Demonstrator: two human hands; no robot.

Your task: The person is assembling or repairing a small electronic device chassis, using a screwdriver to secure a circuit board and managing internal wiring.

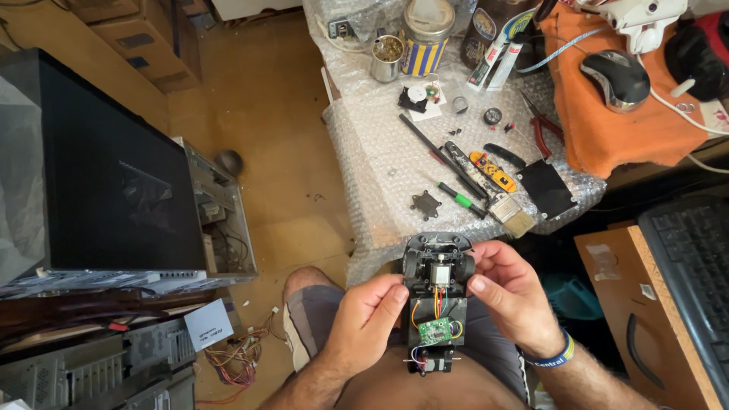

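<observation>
Both my hands hold a small black toy car chassis (437, 292) over my lap, its top off. A silver motor, coloured wires and a green circuit board (433, 331) show inside it. My left hand (366, 315) grips the chassis's left side with the thumb by the wires. My right hand (510, 292) grips the right side near the motor; a blue wristband sits on that wrist.
A bubble-wrap covered table (380, 175) ahead carries a screwdriver (461, 199), a brush (512, 216), red pliers (545, 130), a black plate, tins and small parts. An orange cloth with a computer mouse (616, 77) lies at the right. An open computer case (114, 182) stands left, a keyboard (695, 250) right.
</observation>
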